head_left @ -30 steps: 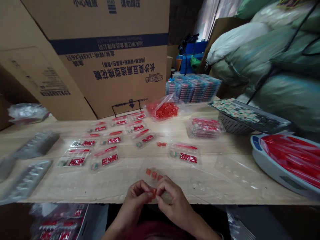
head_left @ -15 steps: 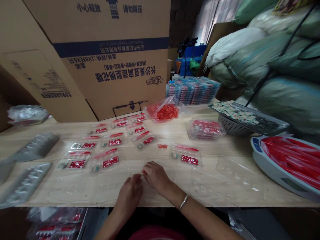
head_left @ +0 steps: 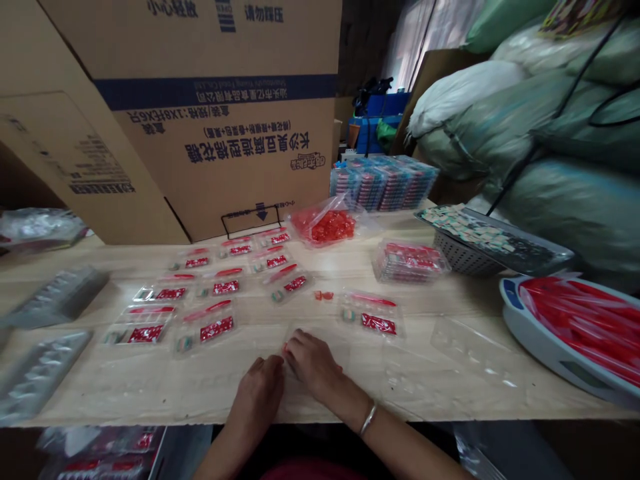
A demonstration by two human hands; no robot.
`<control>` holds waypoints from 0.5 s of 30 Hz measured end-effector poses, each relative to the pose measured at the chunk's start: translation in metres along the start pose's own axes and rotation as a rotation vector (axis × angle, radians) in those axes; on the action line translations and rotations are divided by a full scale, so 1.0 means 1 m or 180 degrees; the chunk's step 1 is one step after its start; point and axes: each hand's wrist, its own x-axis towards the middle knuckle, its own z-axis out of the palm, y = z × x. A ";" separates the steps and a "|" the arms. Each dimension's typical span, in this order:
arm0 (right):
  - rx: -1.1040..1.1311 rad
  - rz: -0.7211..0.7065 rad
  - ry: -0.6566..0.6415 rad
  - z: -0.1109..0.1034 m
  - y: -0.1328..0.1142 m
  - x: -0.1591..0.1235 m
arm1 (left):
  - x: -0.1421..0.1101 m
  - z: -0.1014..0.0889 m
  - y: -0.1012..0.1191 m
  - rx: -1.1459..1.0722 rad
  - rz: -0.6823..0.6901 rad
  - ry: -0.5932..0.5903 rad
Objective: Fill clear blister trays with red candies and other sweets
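Note:
My left hand [head_left: 257,393] lies knuckles-up near the table's front edge, fingers curled toward my right hand [head_left: 313,363]. The right fingertips nearly meet the left hand, and whether either hand holds anything is hidden. Both rest over a transparent plastic blister sheet [head_left: 320,343]. A tiny red piece [head_left: 323,295] lies on the wooden table [head_left: 280,407] beyond them. Nearest of the filled blister trays is one with a red packet [head_left: 370,317], to the right. Others [head_left: 217,327] spread to the left and far side.
A bag of red sweets [head_left: 330,227] and stacked blister packs [head_left: 383,187] stand at the back. On the right are a wire basket [head_left: 465,260] of wrapped pieces and a white tub of red strips [head_left: 565,327]. Grey trays [head_left: 55,300] lie left; cardboard boxes and large sacks surround the table.
My hands have parted from their pinch at the table's edge and moved forward, now lying palm-down. The small red pieces on the transparent sheet no longer show. The view has shifted slightly.

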 end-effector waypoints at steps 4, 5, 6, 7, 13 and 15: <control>-0.0150 0.0009 -0.0201 -0.004 -0.006 0.002 | 0.000 -0.003 0.002 -0.0140 0.0000 -0.0057; -0.0145 0.0030 -0.0206 -0.006 -0.008 0.002 | 0.000 -0.004 0.002 -0.0184 0.0018 -0.0100; -0.0137 0.0012 -0.0215 -0.008 -0.009 0.003 | 0.000 -0.006 0.002 -0.0214 0.0040 -0.0153; -0.0121 -0.0027 -0.0251 -0.012 -0.010 0.004 | 0.001 -0.007 0.002 -0.0225 0.0056 -0.0190; -0.0292 0.0326 -0.0063 -0.051 0.036 0.025 | 0.011 -0.008 0.005 0.0038 0.0735 0.0327; -0.0427 0.0565 0.0065 -0.067 0.058 0.037 | 0.018 -0.008 0.008 0.0112 0.0973 0.0280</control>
